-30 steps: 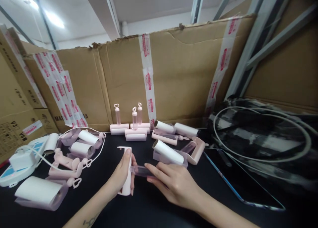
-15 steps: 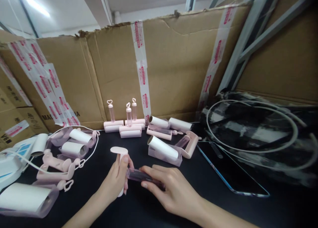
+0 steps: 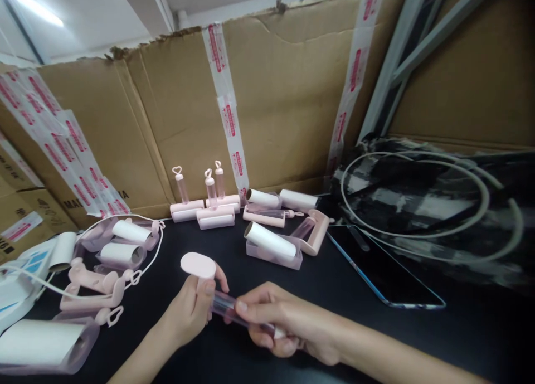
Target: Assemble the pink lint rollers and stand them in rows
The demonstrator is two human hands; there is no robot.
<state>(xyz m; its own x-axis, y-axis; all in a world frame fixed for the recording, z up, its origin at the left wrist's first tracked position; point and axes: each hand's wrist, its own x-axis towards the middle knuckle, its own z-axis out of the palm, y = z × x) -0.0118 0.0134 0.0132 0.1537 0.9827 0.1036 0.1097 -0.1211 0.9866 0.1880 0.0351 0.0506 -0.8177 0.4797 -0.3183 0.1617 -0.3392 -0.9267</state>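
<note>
My left hand (image 3: pixel 190 306) grips a pale pink plastic bracket (image 3: pixel 198 266) with a rounded oval end pointing up. In my right hand (image 3: pixel 284 320) is a translucent purplish tube (image 3: pixel 228 306), wrapped by the fingers. The tube's left end meets the bracket at my left fingers; whether it is joined there is hidden. Beyond my hands, a white paper roll (image 3: pixel 271 243) leans in a translucent tray (image 3: pixel 280 257). Beside it lies another pink bracket (image 3: pixel 318 234) with a tube attached.
Several pink rollers with upright heart-topped handles (image 3: pixel 211 190) stand by the cardboard wall (image 3: pixel 284 105). To the left are loose pink brackets (image 3: pixel 92 300), a large white roll (image 3: pixel 42 342) and a white cable (image 3: pixel 156 250). A phone (image 3: pixel 384 272) and coiled tubing (image 3: pixel 345 189) occupy the right.
My right hand has turned and wrapped further round the tube, which tilts down to the right. The bracket has tipped, showing more of its oval face. The camera view has shifted slightly.
</note>
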